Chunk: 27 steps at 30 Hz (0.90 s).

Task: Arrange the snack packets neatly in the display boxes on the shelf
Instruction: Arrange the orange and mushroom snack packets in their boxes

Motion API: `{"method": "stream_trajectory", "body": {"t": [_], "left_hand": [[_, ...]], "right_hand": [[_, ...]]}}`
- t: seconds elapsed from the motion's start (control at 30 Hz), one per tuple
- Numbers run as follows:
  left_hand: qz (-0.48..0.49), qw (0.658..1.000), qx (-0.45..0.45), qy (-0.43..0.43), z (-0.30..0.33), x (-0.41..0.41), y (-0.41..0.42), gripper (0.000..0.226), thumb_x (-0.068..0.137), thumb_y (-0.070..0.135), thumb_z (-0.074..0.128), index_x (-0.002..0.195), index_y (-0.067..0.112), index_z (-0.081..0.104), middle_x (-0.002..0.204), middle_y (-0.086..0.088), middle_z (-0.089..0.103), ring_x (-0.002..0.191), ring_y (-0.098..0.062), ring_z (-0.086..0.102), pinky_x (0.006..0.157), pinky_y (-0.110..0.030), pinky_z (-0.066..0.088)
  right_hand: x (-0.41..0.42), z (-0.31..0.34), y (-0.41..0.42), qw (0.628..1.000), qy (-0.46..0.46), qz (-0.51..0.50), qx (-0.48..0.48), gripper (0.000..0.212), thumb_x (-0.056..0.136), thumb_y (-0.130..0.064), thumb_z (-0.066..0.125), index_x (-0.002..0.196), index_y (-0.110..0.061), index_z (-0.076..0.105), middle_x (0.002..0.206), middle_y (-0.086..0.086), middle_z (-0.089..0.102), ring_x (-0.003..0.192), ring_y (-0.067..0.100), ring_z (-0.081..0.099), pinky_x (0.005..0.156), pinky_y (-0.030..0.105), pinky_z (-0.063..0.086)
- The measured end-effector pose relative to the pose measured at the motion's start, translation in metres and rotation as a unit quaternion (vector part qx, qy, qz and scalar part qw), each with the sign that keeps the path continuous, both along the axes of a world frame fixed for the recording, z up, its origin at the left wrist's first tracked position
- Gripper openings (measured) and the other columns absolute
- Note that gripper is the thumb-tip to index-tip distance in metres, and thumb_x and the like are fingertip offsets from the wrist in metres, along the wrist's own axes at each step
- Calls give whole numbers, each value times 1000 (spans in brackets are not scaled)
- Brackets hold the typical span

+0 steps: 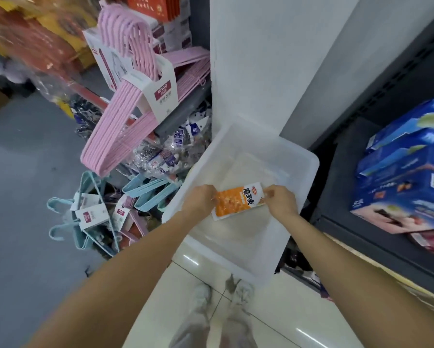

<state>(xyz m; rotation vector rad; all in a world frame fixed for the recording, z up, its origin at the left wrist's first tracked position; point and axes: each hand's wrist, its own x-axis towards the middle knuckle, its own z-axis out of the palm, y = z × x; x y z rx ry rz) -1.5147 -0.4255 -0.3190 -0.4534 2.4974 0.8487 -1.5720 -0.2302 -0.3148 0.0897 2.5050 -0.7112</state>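
Feet: 2 pale shoes [221, 295] stand on the glossy tile floor [273, 320], right at the bottom of the view.
Arms: both bare forearms reach forward and down over the bin.
Left hand: the left hand [202, 199] has its fingers curled onto the packet's left edge — a pinch grip, nothing else in it.
Right hand: the right hand [281, 199] pinches the opposite edge, fingers bent round the packet's right end.
Snack packet: 1 orange-and-white snack packet [238, 200] is held flat between the 2 hands, tilted a little, above the inside of the bin.
Bin: a translucent white plastic bin [303, 172] sits on the floor with its far corner against a white pillar [261, 59]; whether anything lies on its bottom cannot be told.
Shelf, right: a dark shelf [361, 232] carries stacked blue display boxes [409, 172] — well apart from the packet.
Left side: blue hangers [85, 222] lie near floor level, with pink hangers [120, 126] in card sleeves above them, and clear-wrapped small goods [168, 149] between the pink hangers and the bin.
Far left: blurred red and yellow packages [35, 33] fill the top corner.
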Motion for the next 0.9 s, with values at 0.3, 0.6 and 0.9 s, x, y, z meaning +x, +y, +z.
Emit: {"method": "stream_trajectory", "body": {"t": [0.3,0.6,0.9], "left_hand": [[-205,964,-167,-11,56,-5,19,23,94,16,44,111,10,59,114,-10,60,105,-29,55,86,-36,39],[-350,927,-92,93,104,6,119,23,94,25,45,110,17,61,118,-8,60,113,-27,51,92,-36,38],[-484,842,2,239,153,46,279,18,93,24,49,105,18,62,106,-4,66,100,-25,59,85,-36,46]], "right_hand": [[39,58,10,999,48,3,-3,22,92,-13,45,83,-10,65,93,8,63,92,27,58,74,32,45],[102,115,101,990,38,-126,43,25,91,-14,46,97,-2,68,105,15,68,99,31,61,80,33,47],[201,161,238,924,118,-356,78,25,90,-14,46,99,-6,67,101,16,67,93,32,60,70,30,41]]}}
